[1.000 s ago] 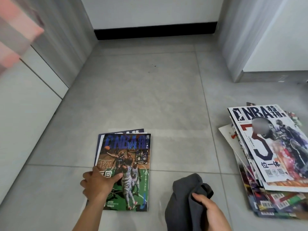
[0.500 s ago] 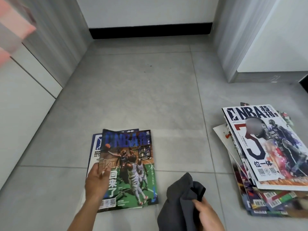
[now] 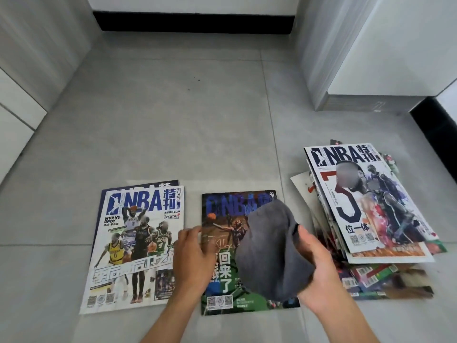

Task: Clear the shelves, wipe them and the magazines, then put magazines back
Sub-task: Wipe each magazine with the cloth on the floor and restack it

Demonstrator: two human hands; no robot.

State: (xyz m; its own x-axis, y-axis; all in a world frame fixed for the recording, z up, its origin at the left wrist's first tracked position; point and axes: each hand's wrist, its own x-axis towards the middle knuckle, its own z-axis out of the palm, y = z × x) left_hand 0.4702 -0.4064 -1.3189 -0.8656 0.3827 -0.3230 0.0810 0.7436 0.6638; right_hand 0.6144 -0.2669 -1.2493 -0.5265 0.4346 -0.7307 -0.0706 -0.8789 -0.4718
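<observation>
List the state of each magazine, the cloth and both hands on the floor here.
green-cover magazine: flat on floor, closed, cloth over its right side.
white-cover magazine: flat, closed, atop another issue.
magazine pile: untidy stack at right.
grey cloth: bunched, held.
left hand: resting on green cover's left edge.
right hand: gripping cloth.

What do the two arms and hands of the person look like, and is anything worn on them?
Both forearms are bare as far as the picture shows; no sleeve reaches into view. The left hand and the right hand carry no glove, ring, watch or bracelet that can be seen. No markings show on them. The upper arms are outside the picture.
</observation>
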